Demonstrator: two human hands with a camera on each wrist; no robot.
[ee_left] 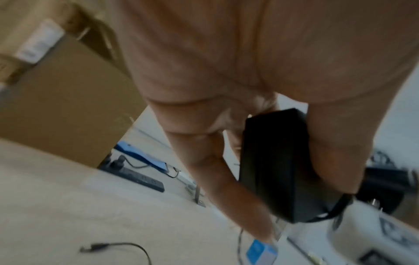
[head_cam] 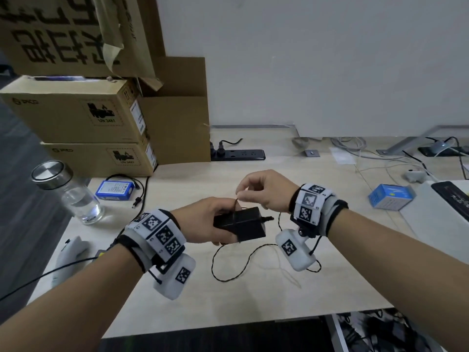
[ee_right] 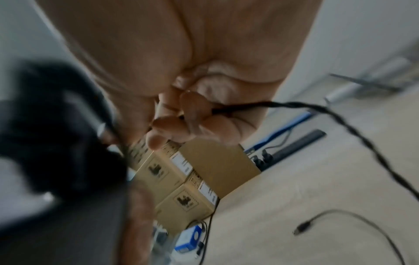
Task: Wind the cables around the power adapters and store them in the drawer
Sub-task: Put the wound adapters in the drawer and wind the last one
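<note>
Left hand (head_cam: 203, 222) grips adapter (head_cam: 239, 223), right hand (head_cam: 264, 193) pinches cable (head_cam: 234, 208): keep tension, lay turns side by side, feed slack slowly.

Office — desk (head_cam: 253, 301), power strip (head_cam: 239, 154), cardboard boxes (head_cam: 76, 115).

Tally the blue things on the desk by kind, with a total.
Blue battery pack: 1
Blue carton: 1
Total: 2
</note>
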